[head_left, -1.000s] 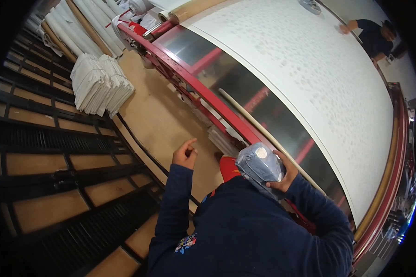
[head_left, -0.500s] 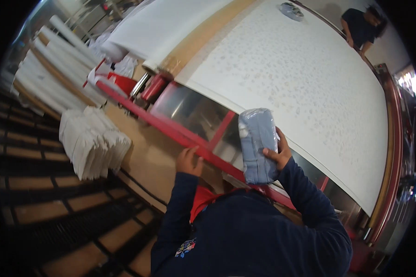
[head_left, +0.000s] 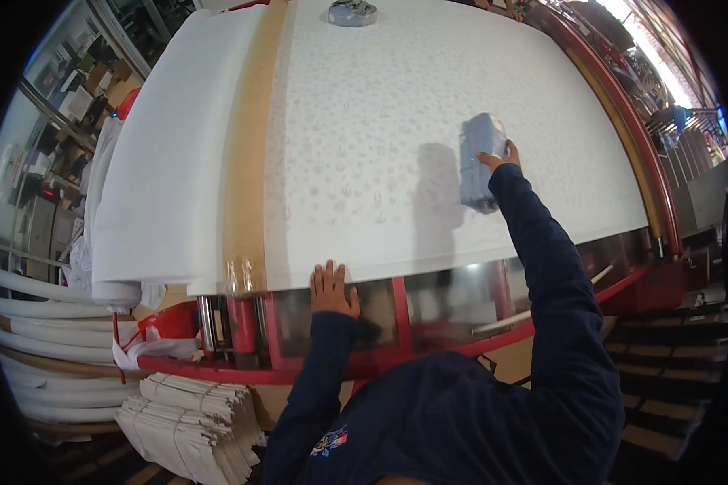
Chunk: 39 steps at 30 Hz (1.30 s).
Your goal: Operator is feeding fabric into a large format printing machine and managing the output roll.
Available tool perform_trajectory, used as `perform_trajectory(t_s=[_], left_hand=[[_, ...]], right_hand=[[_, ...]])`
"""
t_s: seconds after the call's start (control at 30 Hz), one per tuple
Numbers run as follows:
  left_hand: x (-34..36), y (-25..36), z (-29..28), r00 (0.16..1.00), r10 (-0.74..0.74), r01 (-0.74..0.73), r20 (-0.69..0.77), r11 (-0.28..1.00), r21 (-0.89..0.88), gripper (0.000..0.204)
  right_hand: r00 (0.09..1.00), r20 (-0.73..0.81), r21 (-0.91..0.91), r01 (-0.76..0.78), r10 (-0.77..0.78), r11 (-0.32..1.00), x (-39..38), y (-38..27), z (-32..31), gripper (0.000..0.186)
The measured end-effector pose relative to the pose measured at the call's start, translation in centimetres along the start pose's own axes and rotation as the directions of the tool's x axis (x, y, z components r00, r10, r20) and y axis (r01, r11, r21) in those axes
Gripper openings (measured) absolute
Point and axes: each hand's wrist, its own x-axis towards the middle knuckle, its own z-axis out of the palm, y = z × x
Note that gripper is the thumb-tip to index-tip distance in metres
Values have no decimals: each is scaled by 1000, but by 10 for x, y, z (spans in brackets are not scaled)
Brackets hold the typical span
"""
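In my right hand (head_left: 500,153) is a blue-grey block wrapped in clear plastic (head_left: 479,182), gripped along its right side with the thumb across its top face. The block is over the white sheet with a faint pattern (head_left: 356,162), and its shadow falls to the left. Whether its lower end touches the sheet I cannot tell. My left hand (head_left: 332,289) is open, fingers stretched out, with its fingertips at the near edge of the sheet. A second grey plastic-wrapped block (head_left: 352,13) rests at the sheet's far side.
A brown strip (head_left: 251,145) and a white roll of sheet (head_left: 154,162) lie left of the pattern. The machine's red frame (head_left: 218,372) runs along the near side. Tied bundles (head_left: 194,420) and white tubes (head_left: 57,331) stand lower left. Another person's hand (head_left: 510,8) shows at the far edge.
My right arm has reached out over the sheet with the wrapped block. My left hand has come to the sheet's near edge. The view has turned toward the table.
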Motion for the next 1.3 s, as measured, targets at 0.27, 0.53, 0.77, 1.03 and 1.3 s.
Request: perform_trajectory(t_s=[0.27, 0.53, 0.77, 1.03, 1.3], left_hand=[[6, -7, -3, 999, -35, 35, 2, 999, 28, 69], [9, -5, 3, 999, -29, 30, -13, 997, 76, 61], [17, 2, 3, 999, -39, 40, -11, 997, 59, 61], [12, -4, 0, 998, -58, 57, 38, 998, 35, 60], [8, -9, -2, 998, -58, 58, 39, 998, -3, 57]], right_hand=[[950, -274, -592, -290, 151, 752, 132, 6, 24, 107], [963, -194, -689, -268, 186, 674, 193, -19, 74, 104], [970, -96, -669, -229, 224, 707, 176, -57, 132, 103], [973, 186, -681, 26, 138, 732, 81, -128, 257, 108], [891, 437, -431, 83, 127, 899, 11, -187, 347, 110]])
